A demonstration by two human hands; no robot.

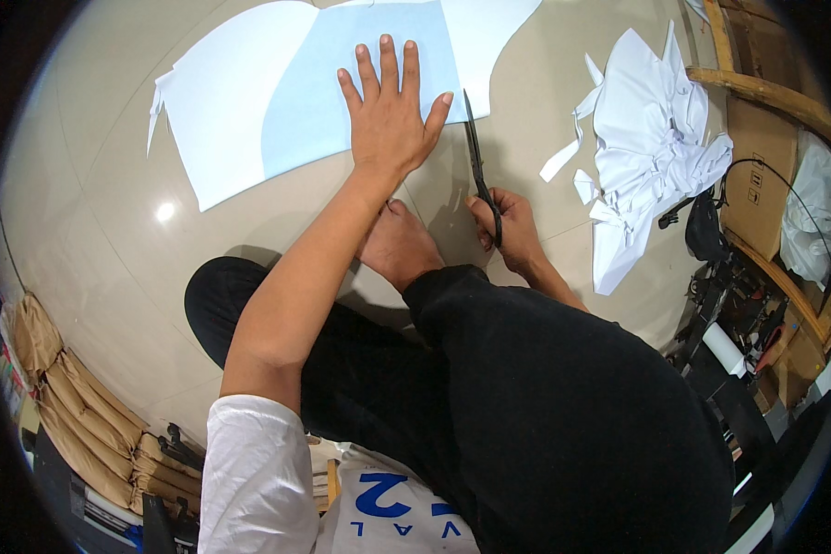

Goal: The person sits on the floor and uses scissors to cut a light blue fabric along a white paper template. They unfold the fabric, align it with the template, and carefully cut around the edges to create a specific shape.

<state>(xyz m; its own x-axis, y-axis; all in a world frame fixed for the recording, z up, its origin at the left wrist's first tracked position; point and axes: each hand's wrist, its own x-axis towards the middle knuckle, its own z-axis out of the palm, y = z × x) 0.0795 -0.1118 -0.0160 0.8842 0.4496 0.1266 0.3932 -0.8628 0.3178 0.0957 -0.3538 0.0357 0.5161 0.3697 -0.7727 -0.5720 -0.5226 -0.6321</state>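
Observation:
My left hand lies flat with fingers spread on a light blue piece, which looks like fabric or a pattern sheet. Under and around it spreads a white cloth on the tiled floor. A pair of dark scissors is in my right hand, my fingers wrapped round the handles. Their blades point away from me, with the tips at the near edge of the white cloth, just right of the blue piece. How far the blades are parted is hard to make out. My bare foot rests between my hands.
A crumpled heap of white cloth with loose scraps lies on the floor to the right. Beyond it stand a wooden frame, a cardboard box and a white plastic bag. Brown wrapped packages lie at the lower left.

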